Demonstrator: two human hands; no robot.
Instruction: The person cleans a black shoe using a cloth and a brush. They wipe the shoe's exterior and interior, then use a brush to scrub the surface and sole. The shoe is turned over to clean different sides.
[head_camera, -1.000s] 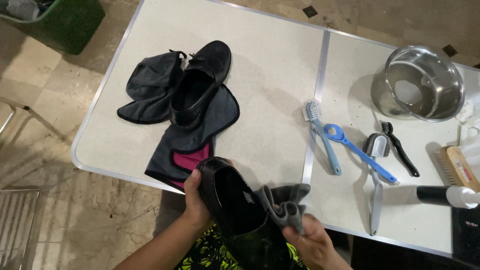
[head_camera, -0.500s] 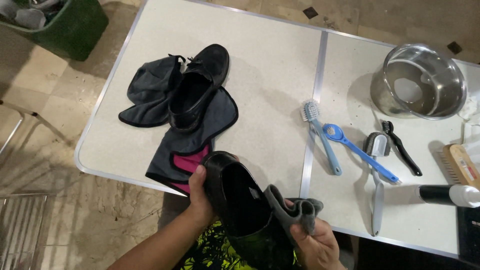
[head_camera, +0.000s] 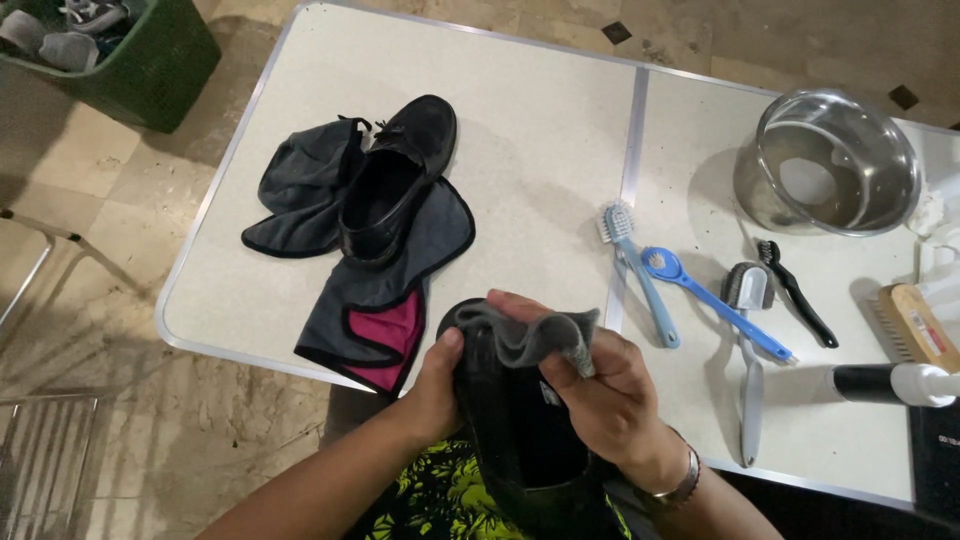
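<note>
My left hand (head_camera: 436, 385) grips the side of a black shoe (head_camera: 520, 440) held over my lap at the table's near edge. My right hand (head_camera: 600, 385) presses a small grey cloth (head_camera: 535, 335) against the shoe's toe end. A second black shoe (head_camera: 395, 180) lies on the table, resting on a grey cloth with a pink patch (head_camera: 385, 300).
A white folding table (head_camera: 540, 130) holds several brushes, among them a light-blue one (head_camera: 635, 270) and a blue one (head_camera: 715, 300), a steel bowl (head_camera: 830, 165), a wooden brush (head_camera: 915, 325) and a black-and-white bottle (head_camera: 895, 383). A green crate (head_camera: 150, 65) stands on the floor at left.
My right hand has brought the grey cloth from the shoe's right side up onto its toe end. The shoe sits more upright in my left hand.
</note>
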